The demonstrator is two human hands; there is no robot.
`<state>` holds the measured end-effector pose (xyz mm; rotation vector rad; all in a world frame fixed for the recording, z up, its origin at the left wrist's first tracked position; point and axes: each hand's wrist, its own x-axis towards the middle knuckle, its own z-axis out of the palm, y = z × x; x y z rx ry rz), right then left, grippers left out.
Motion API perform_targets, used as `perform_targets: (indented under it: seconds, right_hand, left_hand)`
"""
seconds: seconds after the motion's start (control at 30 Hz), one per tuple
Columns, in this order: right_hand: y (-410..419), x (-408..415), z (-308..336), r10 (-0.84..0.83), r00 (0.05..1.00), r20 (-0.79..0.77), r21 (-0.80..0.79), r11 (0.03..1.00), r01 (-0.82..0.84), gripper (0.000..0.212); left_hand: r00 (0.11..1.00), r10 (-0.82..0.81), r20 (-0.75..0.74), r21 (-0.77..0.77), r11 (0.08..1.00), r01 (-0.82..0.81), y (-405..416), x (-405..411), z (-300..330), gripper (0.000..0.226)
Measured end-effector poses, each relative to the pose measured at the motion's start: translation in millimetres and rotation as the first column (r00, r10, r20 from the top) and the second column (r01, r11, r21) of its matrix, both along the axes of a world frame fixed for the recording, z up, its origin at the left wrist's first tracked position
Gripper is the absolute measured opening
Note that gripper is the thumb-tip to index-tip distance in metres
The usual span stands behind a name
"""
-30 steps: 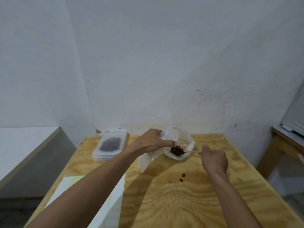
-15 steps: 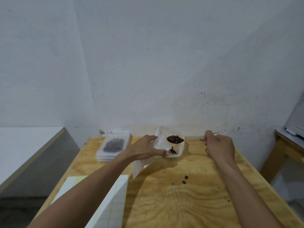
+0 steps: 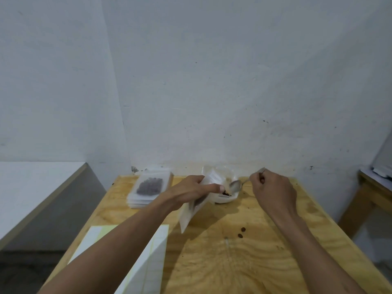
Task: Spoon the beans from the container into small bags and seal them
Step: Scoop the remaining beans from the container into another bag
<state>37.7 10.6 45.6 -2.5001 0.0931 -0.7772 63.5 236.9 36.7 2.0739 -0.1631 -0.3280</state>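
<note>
Spoon (image 3: 235, 185) now emptied, lowered, small bag (image 3: 192, 209) mouth hidden behind left hand (image 3: 192, 190)

Dim, even light is falling from above; my arms are casting soft shadows across the worktop (image 3: 265, 262), edges blurring.
</note>
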Motion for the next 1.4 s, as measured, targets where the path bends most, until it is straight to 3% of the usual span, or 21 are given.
perform_targets:
  seconds: [0.1, 0.23, 0.33, 0.53, 0.6, 0.67, 0.83, 0.93, 1.03, 1.13, 1.4]
  right_hand:
    - [4, -3, -14, -0.072, 0.995, -0.068, -0.147, 0.987, 0.062, 0.036]
    - [12, -10, -16, -0.117, 0.985, -0.129, -0.082, 0.991, 0.107, 0.039]
    - [12, -11, -15, -0.109, 0.984, -0.14, -0.02, 0.994, 0.107, 0.04]
    - [-3, -2, -12, -0.059, 0.993, -0.106, -0.139, 0.989, 0.044, 0.04]
    - [-6, 1, -19, -0.095, 0.987, -0.132, -0.061, 0.994, 0.088, 0.042]
    - [-8, 4, -26, -0.146, 0.973, -0.181, 0.106, 0.98, 0.167, 0.046]
    - [-12, 3, -48, -0.132, 0.936, -0.327, 0.474, 0.834, 0.283, 0.052]
    - [-14, -3, -53, -0.04, 0.932, -0.36, 0.626, 0.731, 0.273, 0.048]
    - [-13, -6, -55, 0.005, 0.941, -0.339, 0.676, 0.696, 0.24, 0.044]
    - [-13, -9, -50, 0.021, 0.959, -0.282, 0.685, 0.704, 0.186, 0.043]
    - [-24, -5, -13, 0.014, 0.986, -0.166, 0.68, 0.726, 0.104, 0.043]
  left_hand:
    - [1.0, 0.016, -0.025, -0.02, 1.0, -0.017, -13, 2, -4, 0.072]
    - [0.995, -0.012, -0.098, 0.029, 0.999, 0.014, -29, -1, -8, 0.068]
    - [0.995, 0.061, -0.08, 0.042, 0.997, -0.058, -36, 1, -12, 0.06]
    - [0.992, 0.12, -0.036, -0.028, 0.992, -0.121, -27, 18, -9, 0.052]
    - [0.994, 0.108, -0.028, -0.058, 0.992, -0.11, -28, 21, -2, 0.055]
    - [0.996, 0.083, -0.021, -0.071, 0.994, -0.085, -34, 21, 7, 0.043]
    - [0.999, -0.03, -0.034, -0.04, 0.999, 0.028, -51, 23, 18, 0.054]
    - [0.999, 0.006, -0.031, -0.072, 0.997, -0.008, -45, 25, 16, 0.08]
    - [0.999, 0.031, -0.023, -0.08, 0.996, -0.033, -39, 26, 14, 0.083]
    - [0.999, 0.035, -0.008, -0.011, 0.999, -0.036, -27, 28, 10, 0.042]
    - [0.973, -0.098, 0.209, 0.178, 0.982, 0.06, -1, 11, 0, 0.03]
